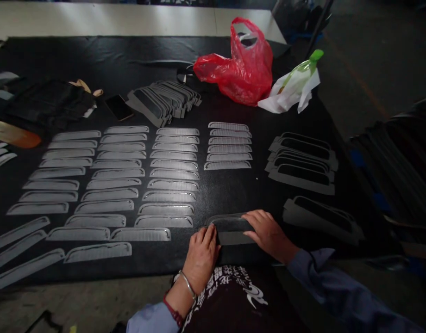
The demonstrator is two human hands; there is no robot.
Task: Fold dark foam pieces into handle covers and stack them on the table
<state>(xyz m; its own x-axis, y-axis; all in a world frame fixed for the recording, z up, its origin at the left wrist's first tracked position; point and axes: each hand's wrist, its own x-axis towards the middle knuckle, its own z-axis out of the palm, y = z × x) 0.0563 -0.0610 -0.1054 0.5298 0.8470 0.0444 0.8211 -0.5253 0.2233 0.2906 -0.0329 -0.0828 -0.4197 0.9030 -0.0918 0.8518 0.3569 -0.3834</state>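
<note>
In front of me lies a flat dark-grey piece [234, 237] with a straight lower edge and a rounded, rimmed upper edge. My left hand [202, 247] has its fingers together, closed on the left end of this piece. At the other end, my right hand [268, 232] grips it, fingers over the top rim and thumb lower down. What lies beneath the fingertips is hidden. To the right is a loose pile of similar dark pieces [320, 219], and a larger pile [301, 179] lies behind that one. Rows of grey pieces with shiny rims [171, 198] spread out on the left.
A black-covered table [227, 194] carries everything. Farther back are a fanned stack of grey pieces [160, 99], a phone [119, 107], a red plastic bag [249, 69] and a white-and-green bag [292, 88]. An orange-ended bottle [16, 134] lies at left. Dark stacked sheets [400, 157] stand off the table's right side.
</note>
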